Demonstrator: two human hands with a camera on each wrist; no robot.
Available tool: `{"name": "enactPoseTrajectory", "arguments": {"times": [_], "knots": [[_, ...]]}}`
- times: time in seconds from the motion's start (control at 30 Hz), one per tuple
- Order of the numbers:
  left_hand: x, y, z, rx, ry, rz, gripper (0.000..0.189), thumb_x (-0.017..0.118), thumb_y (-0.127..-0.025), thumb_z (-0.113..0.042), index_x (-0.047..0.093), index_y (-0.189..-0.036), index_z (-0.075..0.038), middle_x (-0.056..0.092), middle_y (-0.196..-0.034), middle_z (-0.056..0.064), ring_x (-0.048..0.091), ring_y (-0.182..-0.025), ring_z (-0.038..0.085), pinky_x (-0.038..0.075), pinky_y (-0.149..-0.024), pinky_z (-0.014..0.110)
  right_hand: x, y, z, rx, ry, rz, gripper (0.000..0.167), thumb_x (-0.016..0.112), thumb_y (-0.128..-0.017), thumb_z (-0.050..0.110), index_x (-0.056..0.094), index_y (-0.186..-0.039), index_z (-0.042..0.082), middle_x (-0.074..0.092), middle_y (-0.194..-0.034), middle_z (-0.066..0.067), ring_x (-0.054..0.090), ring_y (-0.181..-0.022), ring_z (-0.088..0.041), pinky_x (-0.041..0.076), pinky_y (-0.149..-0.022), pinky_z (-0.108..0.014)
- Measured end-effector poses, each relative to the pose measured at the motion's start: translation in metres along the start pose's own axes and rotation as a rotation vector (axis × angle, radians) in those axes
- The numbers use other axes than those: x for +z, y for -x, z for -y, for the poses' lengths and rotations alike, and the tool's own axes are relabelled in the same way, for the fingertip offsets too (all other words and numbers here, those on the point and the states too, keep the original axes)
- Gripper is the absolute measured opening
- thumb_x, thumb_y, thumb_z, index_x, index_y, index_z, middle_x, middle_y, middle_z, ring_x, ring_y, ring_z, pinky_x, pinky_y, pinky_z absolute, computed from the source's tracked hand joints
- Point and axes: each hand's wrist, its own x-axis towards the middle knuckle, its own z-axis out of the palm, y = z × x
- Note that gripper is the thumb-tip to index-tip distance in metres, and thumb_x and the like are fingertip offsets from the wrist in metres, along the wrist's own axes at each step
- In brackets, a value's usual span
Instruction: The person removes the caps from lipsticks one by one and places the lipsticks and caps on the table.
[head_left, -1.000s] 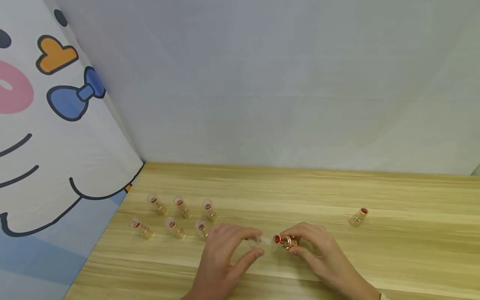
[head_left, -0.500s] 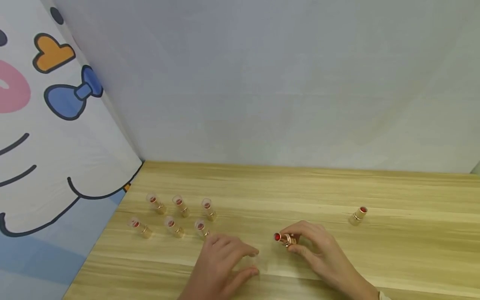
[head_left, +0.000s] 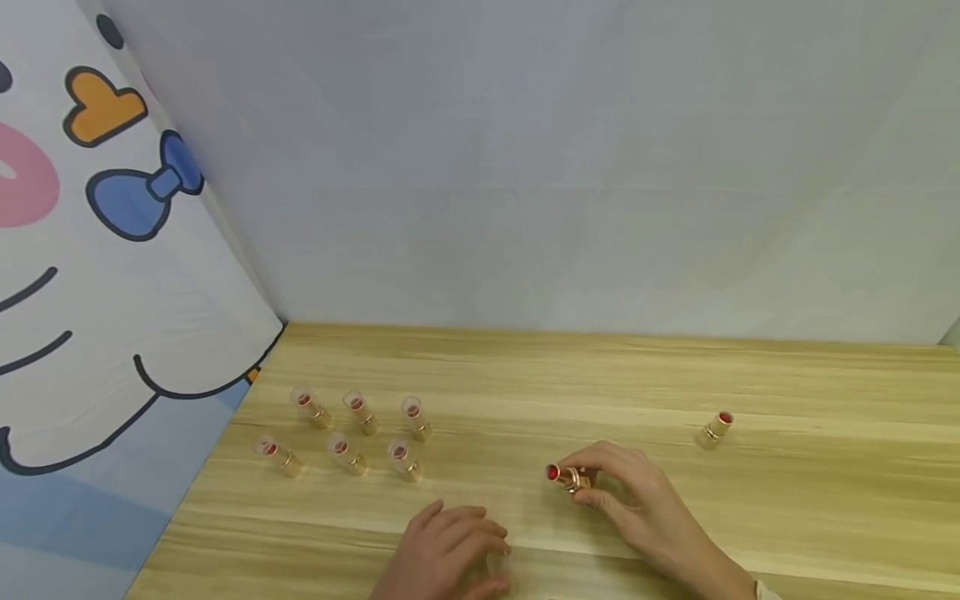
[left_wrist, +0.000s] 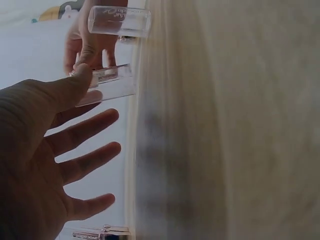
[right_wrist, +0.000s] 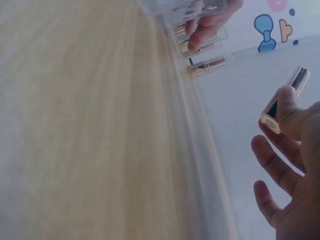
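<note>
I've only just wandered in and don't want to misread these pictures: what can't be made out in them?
Base of the held lipstick, head view: partly covered by the right grip.
Wrist behind the left grip, head view: cut off by the bottom edge.
Lettering on the upper clear cap, left wrist view: too small and faint to read.
Lowest lipstick, left wrist view: cut off by the bottom edge.
</note>
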Motion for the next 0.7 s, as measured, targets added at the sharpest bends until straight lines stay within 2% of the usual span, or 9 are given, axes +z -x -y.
{"name": "enactPoseTrajectory", "arguments": {"times": [0.13, 0.23, 0.37, 0.5, 0.7], "knots": [[0.0021, 0.0048, -0.0019, -0.059, 0.038, 0.059, 0.023, 0.078, -0.089, -0.050, 0.072, -0.101, -0.031, 0.074, -0.112, -0.019, 0.071, -0.112, 0.013, 0.058, -0.080, 0.061, 0.0000, -0.0016, 0.0007, -0.038, 0.001, -0.016, 0.053, 0.084, -0.079, -0.001, 0.071, -0.124, 0.024, 0.074, -0.109, 0.013, 0.065, -0.098, -0.002, 0.043, -0.093, -0.021], [0.0027, 0.0073, -0.0028, -0.132, 0.112, 0.120, 0.023, 0.074, -0.092, -0.052, 0.071, -0.103, -0.031, 0.074, -0.114, -0.019, 0.070, -0.115, 0.015, 0.056, -0.081, 0.067, 0.0000, -0.0019, 0.0009, -0.056, 0.003, -0.023, 0.054, 0.084, -0.078, -0.002, 0.071, -0.124, 0.023, 0.075, -0.109, 0.011, 0.065, -0.097, -0.003, 0.043, -0.093, -0.022], [0.0031, 0.0094, -0.0031, -0.219, 0.234, 0.187, 0.023, 0.070, -0.096, -0.053, 0.072, -0.104, -0.031, 0.074, -0.116, -0.018, 0.069, -0.119, 0.019, 0.052, -0.084, 0.074, -0.0004, -0.0011, 0.0006, -0.018, -0.004, -0.003, 0.052, 0.084, -0.080, 0.000, 0.071, -0.124, 0.025, 0.074, -0.111, 0.013, 0.066, -0.100, -0.002, 0.043, -0.094, -0.021], [0.0036, 0.0103, -0.0031, -0.240, 0.305, 0.206, 0.021, 0.069, -0.097, -0.052, 0.072, -0.103, -0.031, 0.073, -0.118, -0.016, 0.067, -0.121, 0.022, 0.049, -0.083, 0.079, -0.0005, -0.0002, -0.0002, 0.012, -0.001, 0.010, 0.051, 0.084, -0.081, 0.001, 0.071, -0.124, 0.026, 0.074, -0.112, 0.015, 0.066, -0.102, -0.001, 0.043, -0.094, -0.021], [0.0042, 0.0096, -0.0046, -0.258, 0.332, 0.217, 0.019, 0.069, -0.097, -0.050, 0.071, -0.102, -0.032, 0.072, -0.118, -0.016, 0.065, -0.122, 0.023, 0.047, -0.084, 0.081, 0.0007, 0.0001, -0.0009, -0.012, -0.010, -0.003, 0.052, 0.084, -0.080, -0.001, 0.071, -0.124, 0.024, 0.074, -0.111, 0.012, 0.066, -0.101, -0.002, 0.044, -0.094, -0.021]]}}
